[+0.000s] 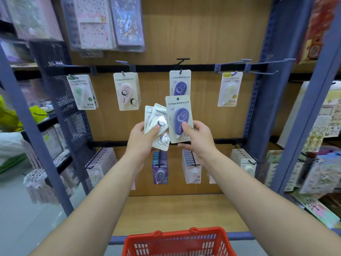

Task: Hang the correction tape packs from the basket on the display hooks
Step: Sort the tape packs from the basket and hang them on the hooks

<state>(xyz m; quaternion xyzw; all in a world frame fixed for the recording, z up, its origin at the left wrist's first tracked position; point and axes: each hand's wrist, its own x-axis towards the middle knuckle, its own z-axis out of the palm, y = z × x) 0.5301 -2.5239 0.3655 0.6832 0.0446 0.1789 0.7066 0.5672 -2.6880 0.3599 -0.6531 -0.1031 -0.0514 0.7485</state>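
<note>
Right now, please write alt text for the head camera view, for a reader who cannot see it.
The right hand holds a purple correction tape pack below the hung purple pack; the left hand grips several white packs. A red basket is at the bottom.

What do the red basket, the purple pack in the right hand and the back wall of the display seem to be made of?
Red basket: moulded plastic, slightly glossy, with slotted walls. Purple pack in the right hand: matte printed card, probably with a clear plastic blister, since its front glints. Back wall: wood-look board, matte, grain lines visible; possibly laminate.
</note>
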